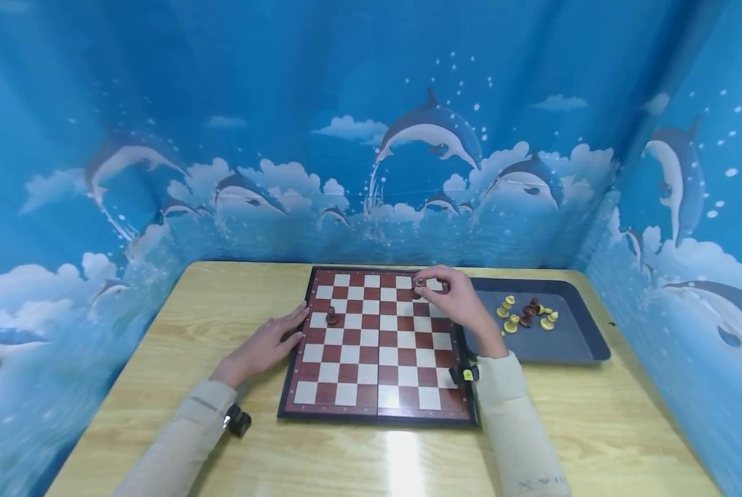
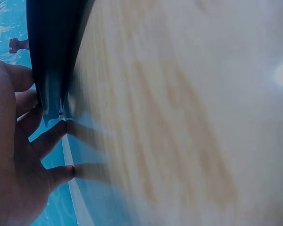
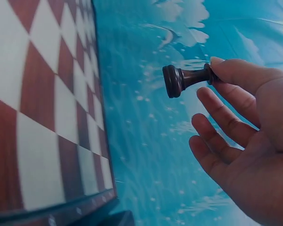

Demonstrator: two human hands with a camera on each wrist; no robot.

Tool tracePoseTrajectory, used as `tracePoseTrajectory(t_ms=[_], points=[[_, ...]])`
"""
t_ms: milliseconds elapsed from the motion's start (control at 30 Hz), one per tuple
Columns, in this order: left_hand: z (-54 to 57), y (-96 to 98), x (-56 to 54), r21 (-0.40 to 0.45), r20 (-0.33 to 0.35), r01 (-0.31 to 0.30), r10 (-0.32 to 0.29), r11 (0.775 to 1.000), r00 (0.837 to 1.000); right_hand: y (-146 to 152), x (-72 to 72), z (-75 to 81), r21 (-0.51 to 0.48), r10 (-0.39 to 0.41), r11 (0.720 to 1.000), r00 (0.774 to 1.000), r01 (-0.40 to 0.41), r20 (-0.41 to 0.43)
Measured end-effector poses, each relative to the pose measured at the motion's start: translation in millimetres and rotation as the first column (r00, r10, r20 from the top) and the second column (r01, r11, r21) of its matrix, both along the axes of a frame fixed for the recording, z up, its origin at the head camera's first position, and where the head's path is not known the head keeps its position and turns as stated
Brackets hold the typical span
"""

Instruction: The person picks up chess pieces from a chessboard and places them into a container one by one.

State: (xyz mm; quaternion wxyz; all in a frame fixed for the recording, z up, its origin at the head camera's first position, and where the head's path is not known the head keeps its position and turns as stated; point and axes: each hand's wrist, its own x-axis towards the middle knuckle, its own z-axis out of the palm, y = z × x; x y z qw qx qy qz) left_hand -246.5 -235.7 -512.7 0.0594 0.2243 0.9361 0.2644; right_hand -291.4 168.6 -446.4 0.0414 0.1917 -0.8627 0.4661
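Note:
Over the far right part of the chessboard, my right hand pinches a dark brown chess piece by its top, between thumb and index finger. Its base is free and its top is hidden, so I cannot tell its kind. The other right fingers are loosely spread. My left hand lies at the board's left edge, its fingertips touching the frame; in the left wrist view the fingers reach along the board's dark side. One dark brown rook stands on the board's left half, close to the left fingertips.
To the board's right sits a dark grey tray with several yellow chess pieces and some dark brown ones. A wooden table carries everything. Blue dolphin-printed curtains stand behind and at both sides.

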Motion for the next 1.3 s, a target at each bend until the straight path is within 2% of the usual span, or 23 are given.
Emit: tracePoseTrajectory(t_ms=[267,467,600,833,1133,1300], points=[[-0.9,-0.8,0.7,-0.004,-0.008,0.002,-0.002,1.000,1.000,17.9,9.9,15.8,0.029,-0.021,0.999,1.000,0.021,-0.007],[-1.0,-0.4,0.1,-0.011,-0.001,0.002,-0.002,1.000,1.000,31.2,17.8,26.6,0.116,-0.060,0.991,0.998,0.059,0.005],[-1.1,-0.3,-0.3,-0.003,-0.008,-0.006,0.006,1.000,1.000,39.1,18.8,30.7,0.141,-0.057,0.988,0.998,0.056,0.010],[-1.4,-0.1,-0.5,0.000,0.001,-0.005,0.005,1.000,1.000,57.1,18.2,31.7,0.148,-0.067,0.987,0.997,0.062,0.033],[-1.8,-0.8,-0.7,0.001,0.004,-0.004,0.004,1.000,1.000,79.9,20.2,32.0,0.129,-0.132,0.983,0.991,0.128,0.027],[-2.4,0.0,-1.0,0.004,-0.004,-0.005,0.005,1.000,1.000,94.3,19.1,26.4,0.122,-0.155,0.981,0.988,0.152,0.021]])
